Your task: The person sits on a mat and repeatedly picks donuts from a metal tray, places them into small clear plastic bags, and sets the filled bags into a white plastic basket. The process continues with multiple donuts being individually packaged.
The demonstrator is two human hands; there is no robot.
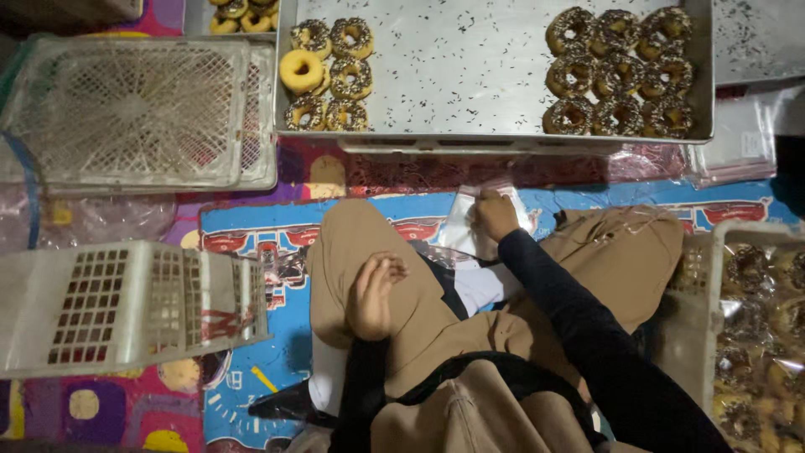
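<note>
The person sits cross-legged on the floor mat (251,226), a patterned, brightly coloured sheet, with tan trousers filling the middle of the view. The right hand (496,215) reaches forward just below the metal tray (470,84), its fingers (485,201) curled and pinching the top of a clear plastic bag (466,226). The film is thin, crinkly and glossy, gripped at its edge so it hangs against the knee; whether anything sits inside it is hard to make out. The left hand (372,295) rests on the thigh below the tray, fingers loosely bent together, holding nothing.

The tray is a flat, shiny sheet with a raised rim, scattered with dark sprinkles. Ring doughnuts (619,74) crusted in sprinkles sit packed in rows at its right end, a smaller cluster at its left end, all within arm's reach. Left of the tray lie white lattice plastic crates (134,109), light and rigid. Right of and below the tray, a crate holds bagged doughnuts (759,327).
</note>
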